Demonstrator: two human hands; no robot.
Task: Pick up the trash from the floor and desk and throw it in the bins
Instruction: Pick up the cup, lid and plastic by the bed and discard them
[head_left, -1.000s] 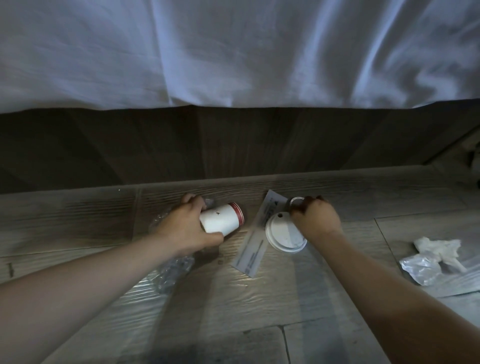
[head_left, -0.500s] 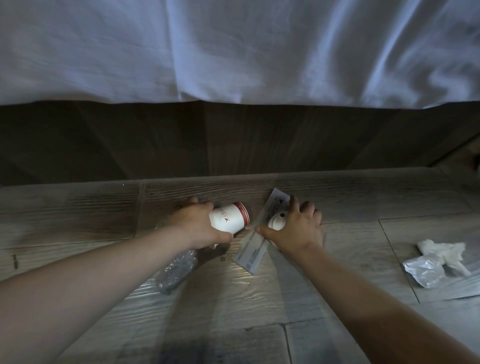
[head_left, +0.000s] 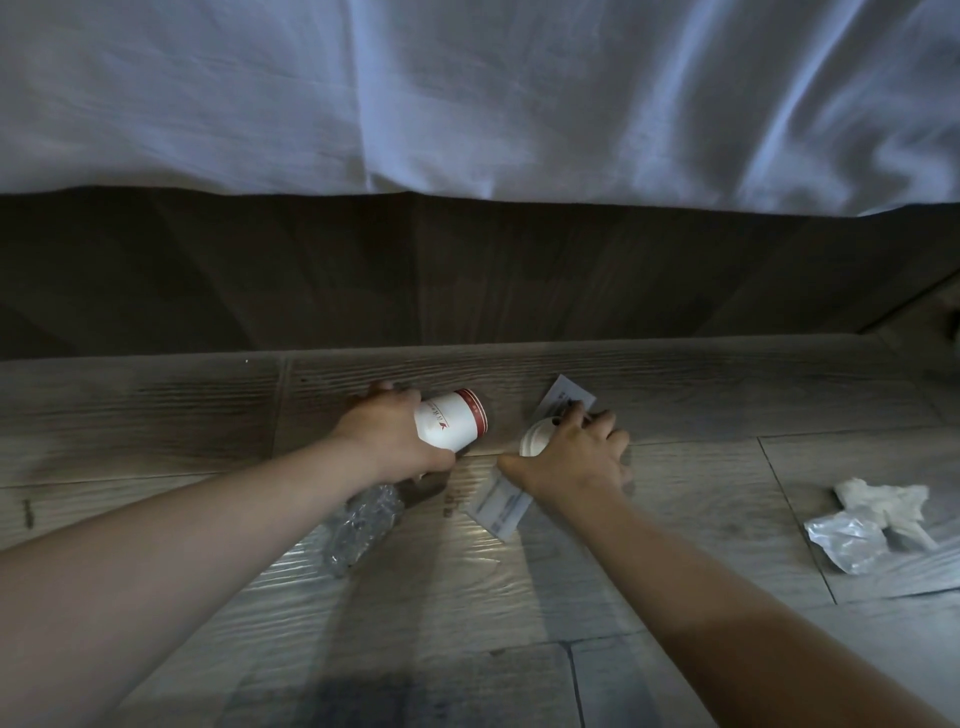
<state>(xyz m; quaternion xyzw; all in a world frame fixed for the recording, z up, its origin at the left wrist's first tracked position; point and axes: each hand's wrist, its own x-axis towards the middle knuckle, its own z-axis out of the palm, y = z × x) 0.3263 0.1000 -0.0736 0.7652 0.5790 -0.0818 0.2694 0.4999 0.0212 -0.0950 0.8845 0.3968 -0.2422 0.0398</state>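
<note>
Hands (head_left: 387, 439) (head_left: 574, 460) on red-logo cup (head_left: 451, 427), lid (head_left: 535, 441)

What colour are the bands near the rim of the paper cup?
Red, on a white paper cup; head view.

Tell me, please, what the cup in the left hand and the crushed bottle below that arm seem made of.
The cup looks like matte white paper: opaque, with printed red bands. The bottle looks like thin clear plastic: see-through, crinkled, with glints. The dim light leaves both somewhat open.
</note>
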